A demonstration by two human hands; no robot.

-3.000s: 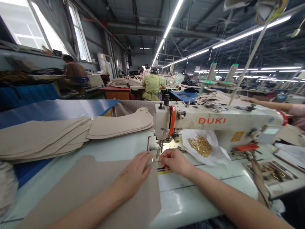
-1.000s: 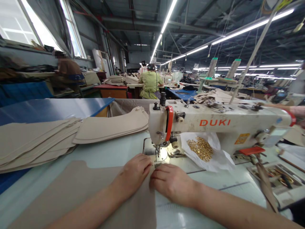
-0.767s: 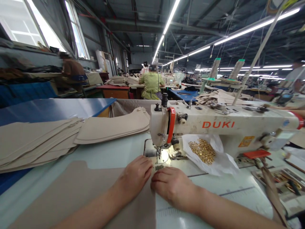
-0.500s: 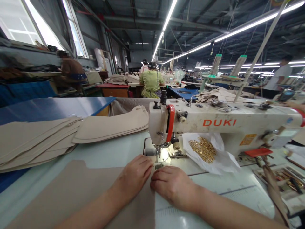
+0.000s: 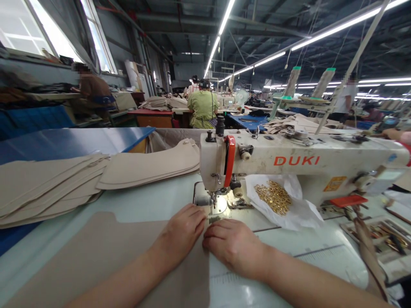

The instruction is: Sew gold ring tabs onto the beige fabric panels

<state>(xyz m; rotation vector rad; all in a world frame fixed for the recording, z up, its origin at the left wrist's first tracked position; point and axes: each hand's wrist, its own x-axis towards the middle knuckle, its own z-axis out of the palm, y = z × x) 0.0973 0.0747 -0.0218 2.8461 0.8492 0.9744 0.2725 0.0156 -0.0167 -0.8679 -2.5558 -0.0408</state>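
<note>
A flat taupe panel of leather-like sheet (image 5: 128, 252) lies on the pale sewing table, its right edge running toward the sewing machine (image 5: 253, 164). My left hand (image 5: 183, 226) rests on the panel's far right corner with its fingers drawn together, pinching near the edge. Against that same edge, my right hand (image 5: 236, 246) has its fingers curled, closed on the panel's border; the fingertips are partly hidden. Both hands sit just in front of the presser foot (image 5: 214, 199), which is lit by a small lamp.
Small gold metal pieces (image 5: 274, 196) lie on white paper (image 5: 305, 214) under the machine arm. Stacked beige panels (image 5: 150, 164) stand at left. A tray of tools (image 5: 385, 239) sits at right. Co-workers, one in a yellow-green top (image 5: 203, 107), are farther back.
My hands and the panel stay nearly in place by the presser foot. The view has shifted slightly. In the background at right, a person in white has moved left.
</note>
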